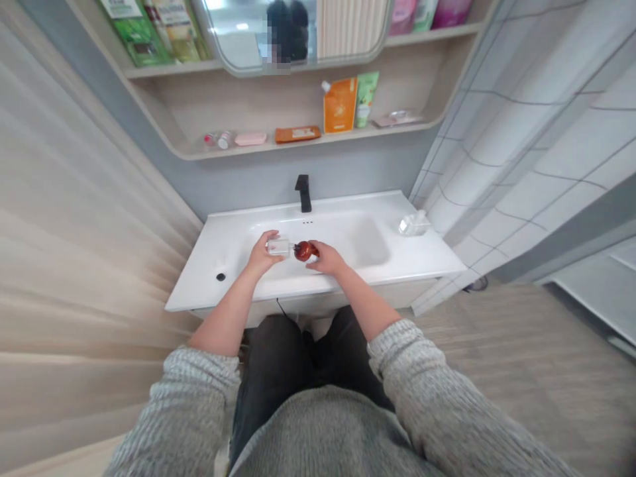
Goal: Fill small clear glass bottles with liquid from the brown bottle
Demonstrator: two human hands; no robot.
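Over the front of the white sink (368, 242), my left hand (261, 255) is closed on a small clear bottle (278, 248) with a pale label, tilted on its side toward the right. In my right hand (325, 257) is a reddish-brown bottle (304, 250) with a dark top, its neck pointing left. The two bottle mouths meet or nearly meet between my hands; whether they touch I cannot tell. Behind them stands the black faucet (303, 193).
On the counter's right end lies a clear bottle (414, 224). A wall shelf (268, 147) above carries an orange pouch (340, 106), a green tube (366, 98), a brown packet (297, 134) and a pink bar (251, 139). A mirror (348, 33) hangs over it; a curtain (74, 265) borders the left.
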